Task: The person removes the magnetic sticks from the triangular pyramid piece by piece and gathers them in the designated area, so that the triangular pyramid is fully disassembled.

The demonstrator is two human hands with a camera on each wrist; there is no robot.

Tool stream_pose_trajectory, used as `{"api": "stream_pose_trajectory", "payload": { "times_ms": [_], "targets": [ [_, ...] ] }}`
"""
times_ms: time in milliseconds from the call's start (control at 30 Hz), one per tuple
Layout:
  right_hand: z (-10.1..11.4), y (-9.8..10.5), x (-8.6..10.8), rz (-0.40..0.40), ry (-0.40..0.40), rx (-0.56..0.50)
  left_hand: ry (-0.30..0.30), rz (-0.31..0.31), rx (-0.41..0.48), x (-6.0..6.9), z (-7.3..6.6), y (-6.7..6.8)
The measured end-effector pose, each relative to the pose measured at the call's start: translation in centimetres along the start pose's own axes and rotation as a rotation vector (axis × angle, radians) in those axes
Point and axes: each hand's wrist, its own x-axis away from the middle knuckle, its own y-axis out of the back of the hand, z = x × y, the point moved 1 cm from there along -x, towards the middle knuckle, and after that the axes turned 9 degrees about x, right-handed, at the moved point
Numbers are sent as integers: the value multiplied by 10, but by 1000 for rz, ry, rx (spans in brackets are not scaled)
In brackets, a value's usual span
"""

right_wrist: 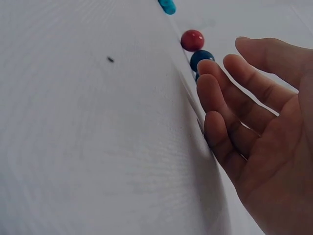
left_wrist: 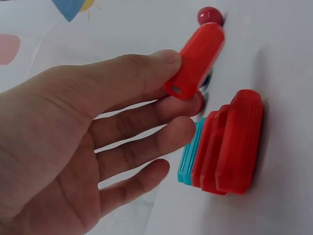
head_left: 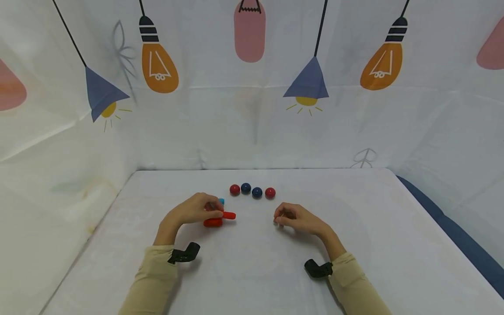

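My left hand [head_left: 194,210] pinches a short red plastic stick [left_wrist: 198,58] between thumb and index finger, just above the table. A small hole shows in the stick's near end; its other fingers are spread loosely. Beside and below that hand, several ridged red sticks [left_wrist: 239,147] lie side by side with a light-blue stick [left_wrist: 190,152]. To the right, my right hand [head_left: 297,218] hovers low over or touches the tabletop, fingers loosely bent. The right wrist view shows nothing between its fingers and thumb.
Beyond the hands lie two red balls [head_left: 270,193] and two dark blue balls [head_left: 257,192] in a loose row on the white table [head_left: 252,271]. A white sheet [head_left: 220,127] printed with lamps hangs behind the table's far edge. Both wrists carry black cameras [head_left: 318,268].
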Motion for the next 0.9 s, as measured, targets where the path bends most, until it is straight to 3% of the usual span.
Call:
{"api": "stream_pose_trajectory", "payload": {
  "times_ms": [333, 500, 667, 800, 900],
  "targets": [
    [-3, 1, 0, 16, -10, 10, 3, 69, -2, 6, 10, 9],
    [-3, 2, 2, 24, -12, 9, 47, 131, -4, 9, 10, 11],
    [-4, 1, 2, 39, -6, 1, 127, 156, -11, 13, 7, 12],
    [-4, 1, 1, 45, -2, -3, 235, 156, -30, 15, 6, 11],
    [-5, 2, 1, 45, -8, -2, 266, 157, -49, 15, 8, 10]
  ]
}}
